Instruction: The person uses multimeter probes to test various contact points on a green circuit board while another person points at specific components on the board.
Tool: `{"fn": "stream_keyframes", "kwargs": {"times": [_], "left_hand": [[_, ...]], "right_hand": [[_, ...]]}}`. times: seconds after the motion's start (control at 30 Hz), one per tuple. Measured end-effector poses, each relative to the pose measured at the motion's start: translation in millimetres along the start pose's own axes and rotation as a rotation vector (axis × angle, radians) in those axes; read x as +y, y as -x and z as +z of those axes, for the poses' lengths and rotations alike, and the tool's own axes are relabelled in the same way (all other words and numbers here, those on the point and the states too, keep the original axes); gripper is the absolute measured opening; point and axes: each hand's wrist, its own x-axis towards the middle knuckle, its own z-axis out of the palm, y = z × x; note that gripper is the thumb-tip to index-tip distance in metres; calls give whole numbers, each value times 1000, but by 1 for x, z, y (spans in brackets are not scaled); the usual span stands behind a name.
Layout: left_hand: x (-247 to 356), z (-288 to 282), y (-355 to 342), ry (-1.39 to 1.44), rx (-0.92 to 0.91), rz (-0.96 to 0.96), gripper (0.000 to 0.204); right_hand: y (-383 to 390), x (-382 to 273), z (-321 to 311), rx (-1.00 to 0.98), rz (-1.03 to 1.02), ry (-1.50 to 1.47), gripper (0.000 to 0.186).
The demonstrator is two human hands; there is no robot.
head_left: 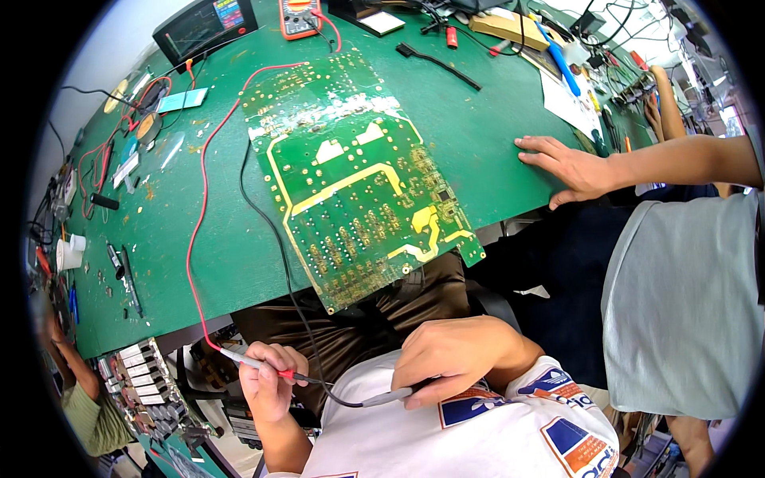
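Below the table's near edge, my left hand point(271, 381) is closed around the red test probe point(239, 358), whose tip points to the right. My right hand point(458, 358) pinches the black test probe point(386, 397) in front of my white shirt. Neither probe touches the board. A large green circuit board point(319, 171) with gold traces and rows of solder joints lies on the table and juts over its near edge. The red and black leads run up along its left side. An orange multimeter point(299, 17) stands at the far edge, with a red lead joined to it.
On the green table point(183, 271) lie a black brush point(438, 66) and, at the left, pens point(127, 275) and tangled leads. A dark instrument with a lit screen point(205, 30) stands at the back. Another person's hand point(578, 169) rests flat at the right edge.
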Motion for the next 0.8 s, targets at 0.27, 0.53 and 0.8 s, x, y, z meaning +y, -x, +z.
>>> {"fn": "stream_keyframes", "kwargs": {"times": [0.27, 0.53, 0.8], "left_hand": [[1, 0, 0, -27, 3, -24, 32], [-1, 3, -2, -40, 15, -28, 32], [-4, 0, 0, -109, 8, -16, 33]], "right_hand": [[3, 3, 1, 54, 57, -49, 25], [4, -3, -3, 170, 78, -55, 20], [8, -3, 8, 710, -240, -668, 29]]}}
